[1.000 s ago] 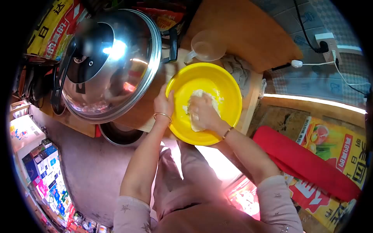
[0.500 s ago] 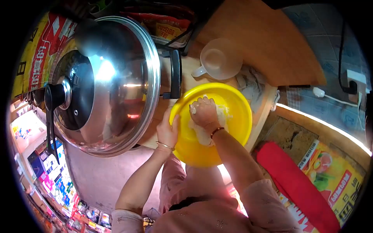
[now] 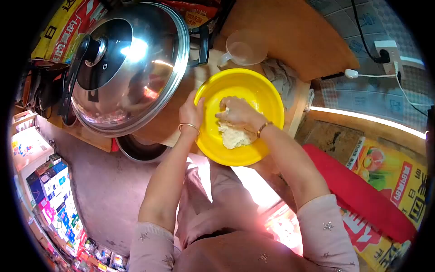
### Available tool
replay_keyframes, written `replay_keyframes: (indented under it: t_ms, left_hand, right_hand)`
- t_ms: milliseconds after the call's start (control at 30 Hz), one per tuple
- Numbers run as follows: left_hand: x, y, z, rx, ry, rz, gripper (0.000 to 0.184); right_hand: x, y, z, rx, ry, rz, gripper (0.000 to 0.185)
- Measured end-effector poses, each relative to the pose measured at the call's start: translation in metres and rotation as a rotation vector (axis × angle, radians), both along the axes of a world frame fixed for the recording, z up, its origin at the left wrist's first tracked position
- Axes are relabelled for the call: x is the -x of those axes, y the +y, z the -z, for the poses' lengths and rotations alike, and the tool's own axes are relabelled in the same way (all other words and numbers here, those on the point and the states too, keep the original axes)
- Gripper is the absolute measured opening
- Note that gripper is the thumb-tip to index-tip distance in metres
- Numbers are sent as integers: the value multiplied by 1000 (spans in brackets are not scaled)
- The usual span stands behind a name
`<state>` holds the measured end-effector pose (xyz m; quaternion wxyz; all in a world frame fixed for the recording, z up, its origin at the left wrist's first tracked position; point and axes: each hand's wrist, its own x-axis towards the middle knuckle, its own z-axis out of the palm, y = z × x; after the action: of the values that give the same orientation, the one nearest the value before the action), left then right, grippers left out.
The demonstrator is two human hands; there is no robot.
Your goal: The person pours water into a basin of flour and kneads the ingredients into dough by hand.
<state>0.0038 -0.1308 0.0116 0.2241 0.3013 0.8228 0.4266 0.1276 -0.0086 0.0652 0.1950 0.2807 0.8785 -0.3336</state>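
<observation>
Two hands at a yellow bowl (image 3: 267, 95) with dough (image 3: 234, 137) inside it.
The left hand (image 3: 191, 113) has its grip closed on the bowl's rim, on the side nearest the big lidded pot (image 3: 149, 97). The right hand (image 3: 238, 113) reaches into the bowl, its fingers bent at the upper edge of the dough; they partly hide what is under them, so I cannot tell whether that grip is narrowed on a piece of it. The dough lies as a rough, pale lump on the bowl's floor, with white bits around it. The bowl sits at the edge of the wooden desk (image 3: 294, 109), with a clear cup (image 3: 247, 49) and a crumpled cloth (image 3: 282, 81) just beyond it.
</observation>
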Motion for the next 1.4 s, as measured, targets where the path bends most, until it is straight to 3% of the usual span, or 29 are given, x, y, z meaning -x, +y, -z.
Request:
replay_keyframes:
  t_ms: [33,133,200,300,333,500,600,833,900,1033,1100,1133,1167,1300,1367,1400]
  left_hand:
    - [0,-1,1,22,3,-9,30]
    - [0,-1,5,-19,-21,-31,30]
    - [-1,-3,-1,-42,-47,-25,30]
    - [-1,-5,-6,-2,-40,-18,32]
    - [-4,-11,-10,43,-61,7,32]
    - [2,2,-14,-40,-40,37,33]
    - [2,2,-20,64,-108,54,32]
    - [6,4,-12,16,-69,36,31]
    - [2,1,-11,23,-48,19,30]
    - [1,-5,0,-38,9,33,30]
    - [4,-2,2,-57,31,35,29]
    - [2,-1,0,-67,27,35,29]
    - [0,-1,-1,-16,28,41,29]
    - [1,-2,5,-1,-11,38,28]
    - [1,-4,3,-22,-14,30,29]
    - [1,-3,2,-53,-13,17,29]
  right_hand:
    - [-19,-24,19,-137,139,-5,45]
    - [-38,-65,31,-128,69,-43,38]
    - [-42,-80,59,-491,408,100,28]
    - [-7,-69,58,-455,303,274,24]
    - [-3,-65,67,-547,385,314,20]
    - [21,-28,78,-496,215,221,16]
    - [25,-23,79,-417,193,213,16]
    - [29,8,100,-316,436,50,28]
    - [31,5,91,-319,207,91,33]
    - [30,3,54,-150,178,109,40]
    - [43,2,-9,-47,-226,110,42]
    - [28,-14,-3,-194,-179,-33,41]
    - [0,-33,16,-309,32,-73,38]
    - [-52,-82,10,-223,-58,-131,38]
    - [-56,-86,30,-417,315,-109,30]
    - [-50,-85,42,-477,366,-88,28]
